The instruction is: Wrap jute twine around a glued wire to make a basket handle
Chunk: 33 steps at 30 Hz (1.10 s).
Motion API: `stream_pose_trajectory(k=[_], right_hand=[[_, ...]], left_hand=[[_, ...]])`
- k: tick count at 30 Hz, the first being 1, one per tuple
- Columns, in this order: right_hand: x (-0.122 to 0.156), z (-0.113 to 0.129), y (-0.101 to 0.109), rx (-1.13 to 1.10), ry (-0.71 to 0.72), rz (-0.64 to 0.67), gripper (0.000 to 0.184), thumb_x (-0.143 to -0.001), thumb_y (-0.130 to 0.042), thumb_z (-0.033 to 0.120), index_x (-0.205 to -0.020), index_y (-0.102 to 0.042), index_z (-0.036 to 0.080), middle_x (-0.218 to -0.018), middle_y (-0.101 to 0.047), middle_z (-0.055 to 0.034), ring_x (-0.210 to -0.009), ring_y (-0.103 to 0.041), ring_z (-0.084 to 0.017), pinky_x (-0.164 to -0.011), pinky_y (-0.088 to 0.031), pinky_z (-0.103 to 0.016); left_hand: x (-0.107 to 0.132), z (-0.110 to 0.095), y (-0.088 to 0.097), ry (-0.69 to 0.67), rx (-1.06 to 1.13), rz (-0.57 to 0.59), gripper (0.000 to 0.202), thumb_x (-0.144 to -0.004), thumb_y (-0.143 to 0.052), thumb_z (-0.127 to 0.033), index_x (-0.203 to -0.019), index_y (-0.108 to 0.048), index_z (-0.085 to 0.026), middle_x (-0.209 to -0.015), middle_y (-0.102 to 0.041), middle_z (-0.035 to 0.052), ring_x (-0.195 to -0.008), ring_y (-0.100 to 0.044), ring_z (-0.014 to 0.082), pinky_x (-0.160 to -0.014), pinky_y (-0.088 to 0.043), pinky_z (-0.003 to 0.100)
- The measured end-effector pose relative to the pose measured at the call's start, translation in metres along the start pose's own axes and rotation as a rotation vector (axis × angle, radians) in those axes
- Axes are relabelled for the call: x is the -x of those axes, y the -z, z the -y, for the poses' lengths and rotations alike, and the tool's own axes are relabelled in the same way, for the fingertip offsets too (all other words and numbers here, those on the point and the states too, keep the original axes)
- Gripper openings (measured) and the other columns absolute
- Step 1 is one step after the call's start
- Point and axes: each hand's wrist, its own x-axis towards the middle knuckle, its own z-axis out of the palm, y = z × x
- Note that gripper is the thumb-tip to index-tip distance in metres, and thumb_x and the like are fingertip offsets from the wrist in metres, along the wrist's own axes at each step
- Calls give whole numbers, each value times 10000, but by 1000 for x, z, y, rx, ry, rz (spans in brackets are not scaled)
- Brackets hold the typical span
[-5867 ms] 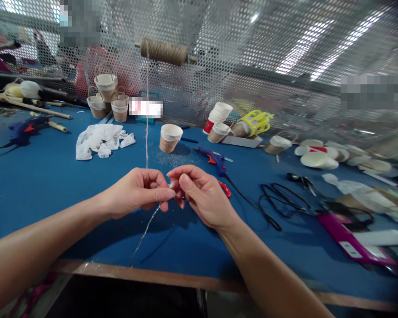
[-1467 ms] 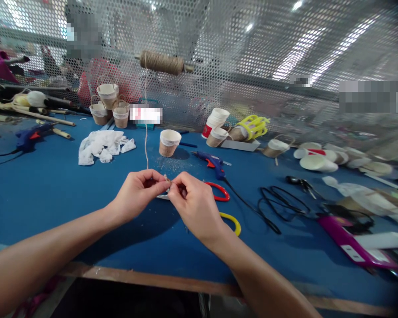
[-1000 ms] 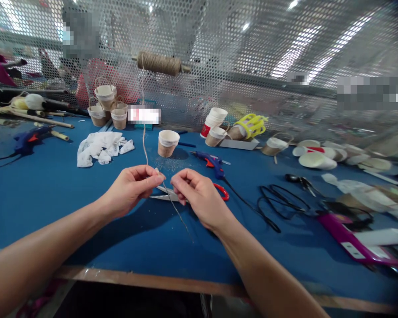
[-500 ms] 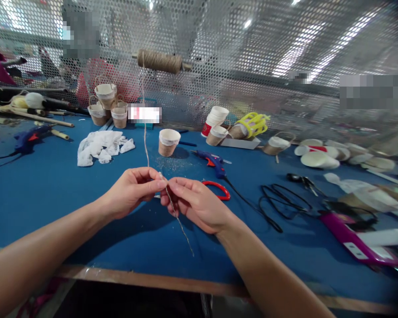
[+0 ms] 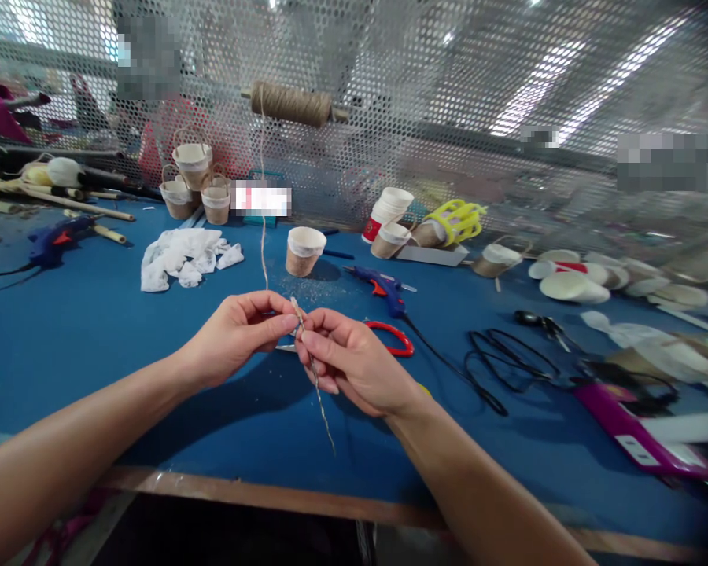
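A strand of jute twine (image 5: pixel 263 196) runs down from a spool (image 5: pixel 295 104) on the mesh wall to my left hand (image 5: pixel 241 334), which pinches it. My right hand (image 5: pixel 354 365) is closed on a thin wire wrapped in twine (image 5: pixel 318 393); the wire hangs down toward the table's front edge. The two hands touch at their fingertips over the blue table (image 5: pixel 94 330). Red-handled scissors (image 5: pixel 392 338) lie flat just behind my right hand, partly hidden by it.
A blue glue gun (image 5: pixel 383 284) and its black cord (image 5: pixel 484 369) lie to the right. A twine-wrapped cup (image 5: pixel 302 250), white cloth (image 5: pixel 180 255), small baskets (image 5: pixel 194 181), stacked paper cups (image 5: pixel 386 212) and a magenta tool (image 5: pixel 637 428) surround the spot. Another person sits behind the mesh.
Over the last second my right hand has come back against the left and closed on the wire. The wire's free end now hangs lower, toward the front edge.
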Motion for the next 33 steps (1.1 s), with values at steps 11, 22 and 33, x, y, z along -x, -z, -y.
stream_pose_trajectory(k=[11,22,33], right_hand=[[0,0,0,362,144,-135,116,-782,-539,258,-772,-478,160,-629,-531,40,-391,-446,-27,-381,-361,-175],[5,-2,-7,618,238,-231,108,-805,-505,278,-781,-481,176,-584,-469,51,-422,-442,-45,-417,-395,-187],[5,3,-2,300,101,-85,145,-784,-545,291,-743,-479,169,-593,-500,56,-379,-417,-21,-338,-338,-149]], left_hand=[[2,-4,-2,-88,-233,-90,77,-691,-620,-185,-643,-583,-137,-608,-560,-24,-491,-440,45,-484,-371,177],[2,1,-4,-124,-226,-174,121,-643,-666,-190,-603,-565,-136,-581,-550,-33,-508,-464,53,-500,-374,184],[2,-3,-2,-22,-8,-58,87,-636,-682,-155,-620,-598,-135,-611,-596,-14,-475,-470,43,-452,-362,175]])
